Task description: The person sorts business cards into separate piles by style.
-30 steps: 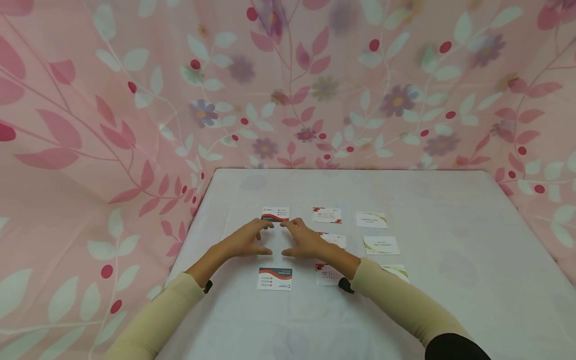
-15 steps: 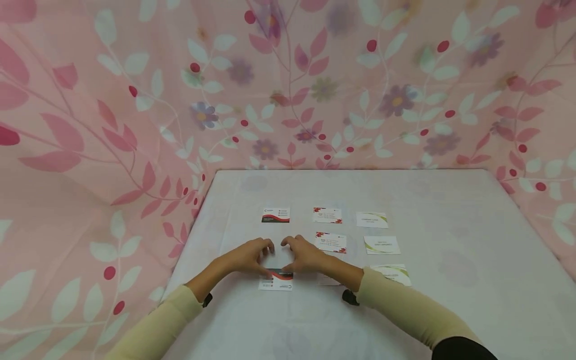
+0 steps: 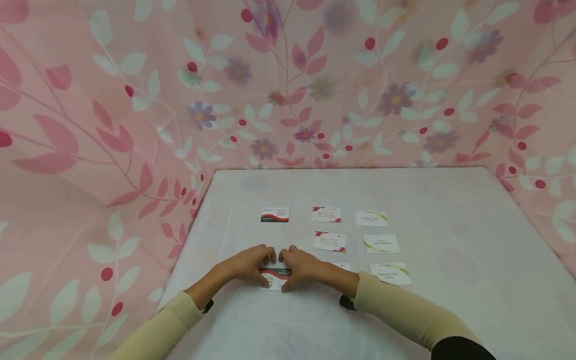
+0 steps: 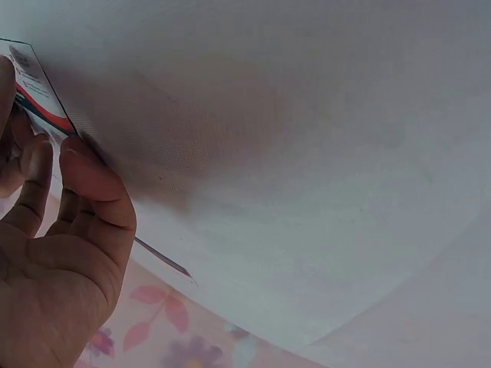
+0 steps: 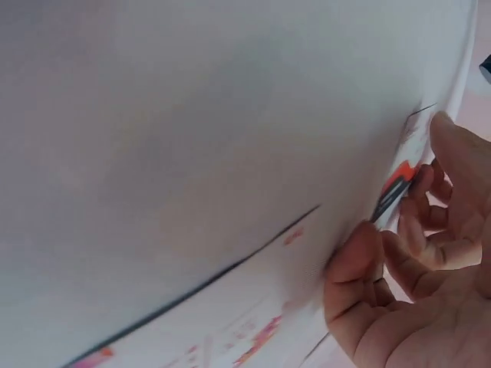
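Both hands frame the near business card (image 3: 276,278) of the left column, white with a dark band and red wave. My left hand (image 3: 250,265) curls at its left side, thumb toward the near edge and forefinger by the far left corner. In the left wrist view, that fingertip meets the corner of the card (image 4: 44,96). My right hand (image 3: 303,267) mirrors this on the right side. The right wrist view shows its fingers bent along the card's edge (image 5: 397,180). Farther back lies a matching card (image 3: 275,215).
Red-flowered cards (image 3: 330,242) form the middle column, the nearest partly hidden by my right forearm. Green-striped cards (image 3: 390,274) make up the right column. A white cloth covers the table (image 3: 450,240), with a pink floral curtain (image 3: 288,90) behind and at the sides.
Both hands have moved nearer from the space between the two left-column cards, down to the near card, and closed in around its sides. The other cards stay put.
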Demonstrator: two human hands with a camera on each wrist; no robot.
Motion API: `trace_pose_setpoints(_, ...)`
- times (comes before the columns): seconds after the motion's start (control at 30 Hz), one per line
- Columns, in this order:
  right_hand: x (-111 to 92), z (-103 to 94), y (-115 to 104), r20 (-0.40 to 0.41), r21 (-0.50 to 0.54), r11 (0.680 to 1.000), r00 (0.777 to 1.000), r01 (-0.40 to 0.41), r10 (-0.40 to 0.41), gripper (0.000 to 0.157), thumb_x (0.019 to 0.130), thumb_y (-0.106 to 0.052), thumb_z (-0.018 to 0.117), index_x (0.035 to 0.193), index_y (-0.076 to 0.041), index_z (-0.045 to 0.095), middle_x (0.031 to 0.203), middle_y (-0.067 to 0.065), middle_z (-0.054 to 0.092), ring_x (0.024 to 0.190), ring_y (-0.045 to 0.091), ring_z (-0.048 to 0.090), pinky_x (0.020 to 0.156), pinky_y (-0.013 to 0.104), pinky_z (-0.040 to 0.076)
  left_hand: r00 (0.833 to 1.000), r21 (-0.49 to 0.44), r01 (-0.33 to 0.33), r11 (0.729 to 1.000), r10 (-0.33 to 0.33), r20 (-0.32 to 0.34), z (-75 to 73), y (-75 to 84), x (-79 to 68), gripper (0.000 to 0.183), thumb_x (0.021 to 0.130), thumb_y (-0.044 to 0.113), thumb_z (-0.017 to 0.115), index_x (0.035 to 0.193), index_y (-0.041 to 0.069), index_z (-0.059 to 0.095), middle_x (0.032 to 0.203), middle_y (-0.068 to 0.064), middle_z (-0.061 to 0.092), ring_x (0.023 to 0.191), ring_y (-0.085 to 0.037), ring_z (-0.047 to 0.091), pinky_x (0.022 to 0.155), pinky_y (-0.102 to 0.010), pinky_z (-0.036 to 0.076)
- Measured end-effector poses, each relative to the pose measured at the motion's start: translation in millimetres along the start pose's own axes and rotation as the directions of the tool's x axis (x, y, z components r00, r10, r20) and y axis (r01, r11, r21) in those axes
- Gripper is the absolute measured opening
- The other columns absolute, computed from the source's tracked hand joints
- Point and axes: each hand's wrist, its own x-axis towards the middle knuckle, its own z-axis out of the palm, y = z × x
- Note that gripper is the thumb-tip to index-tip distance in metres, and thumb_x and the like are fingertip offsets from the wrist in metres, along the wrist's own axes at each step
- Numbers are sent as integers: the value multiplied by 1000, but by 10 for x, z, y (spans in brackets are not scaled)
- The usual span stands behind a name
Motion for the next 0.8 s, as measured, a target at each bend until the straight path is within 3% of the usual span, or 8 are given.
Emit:
trace_pose_setpoints(0.33,2,21,-44,-22,-57,998,1000,-14,13,62,69,-33,91,117,-16,55,100,-4,53,88,10,50,76,26,44,1000,28,-2,1000,2,7,23,41,7,47,68,22,91,102,19,58,88,6,54,83,-12,53,75,-26,44)
trace_pose_setpoints(0.57,-4,14,-32,-21,-44,999,999,-25,25,46,68,-32,91,97,-16,59,87,-5,52,78,10,49,69,24,42,1000,7,-30,1000,30,3,34,6,11,40,68,22,91,94,19,60,82,3,54,77,-9,49,69,-22,42)
trace_pose_setpoints(0.8,-12,-20,-3,-15,35,999,1000,-9,10,24,87,-23,76,95,-16,55,79,-6,56,71,9,50,63,23,40,994,-87,-98,991,94,-46,7,-39,-8,27,78,16,84,86,18,58,76,4,54,71,-8,48,62,-22,41)
